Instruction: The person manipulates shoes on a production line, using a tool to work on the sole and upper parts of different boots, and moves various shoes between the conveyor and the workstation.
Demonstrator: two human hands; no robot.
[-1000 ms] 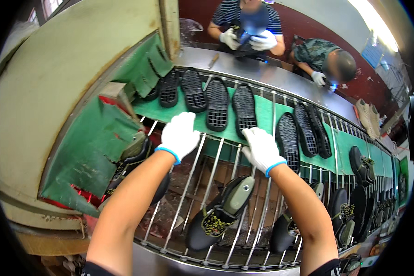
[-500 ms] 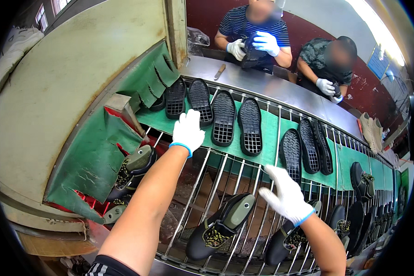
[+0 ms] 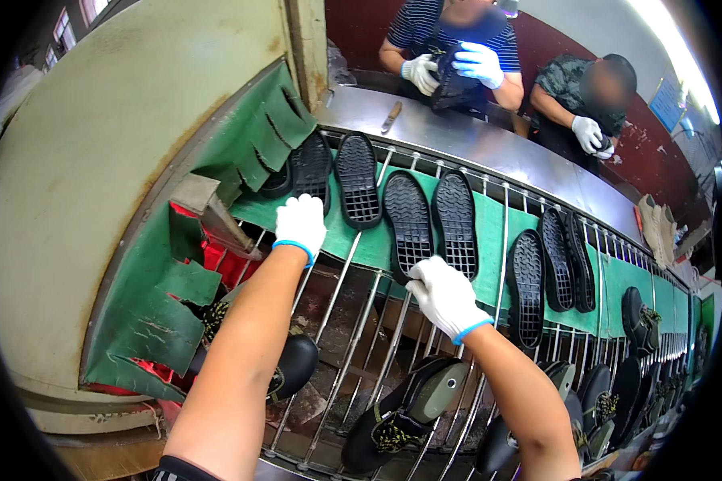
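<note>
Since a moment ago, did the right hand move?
Yes. The right hand went from the lower wire bars up to the green belt, now touching the near end of a black sole.

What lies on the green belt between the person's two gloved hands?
In the head view, one black sole, tread up, lies between the left hand and right hand.

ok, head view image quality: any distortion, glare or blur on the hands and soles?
Head view: strong fisheye, with the wire rack rails and green belt bowing toward a black rim. Glare sits on the steel ledge and a bright strip at the upper right. The left hand and right hand are sharp; the tread on the black sole reads clearly. Lower rack is shadowed.
</note>
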